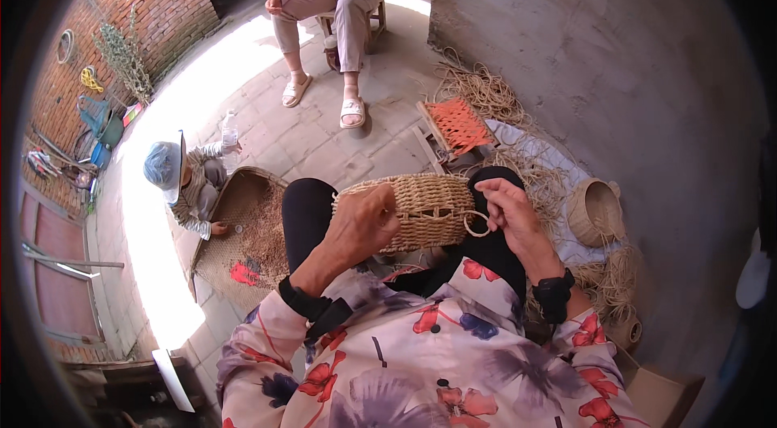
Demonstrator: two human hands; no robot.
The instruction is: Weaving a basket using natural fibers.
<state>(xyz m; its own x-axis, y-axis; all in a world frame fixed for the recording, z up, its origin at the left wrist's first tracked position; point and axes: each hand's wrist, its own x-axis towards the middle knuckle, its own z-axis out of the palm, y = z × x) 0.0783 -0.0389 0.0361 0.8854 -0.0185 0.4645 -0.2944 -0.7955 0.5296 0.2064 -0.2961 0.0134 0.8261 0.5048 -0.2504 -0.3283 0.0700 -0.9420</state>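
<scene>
A tan woven straw basket [437,193] lies across my lap, between my knees. Over its left part is my left hand [360,222], fingers curled in against the weave; the fingertips are hidden. At the basket's right end, a small loop of straw cord [467,226] sticks out from the side. My right hand [511,214] is beside that loop, its fingers bent, with the thumb and fingertips at the loop's right edge. A dark slit runs along the weave between my hands.
Loose straw cord [477,88] and a small woven basket [595,212] lie to the right by the wall. An orange-webbed stool [456,127] stands ahead. At left, a small child [190,185] crouches by a winnowing tray [212,254]. A seated person [348,15] holds a phone.
</scene>
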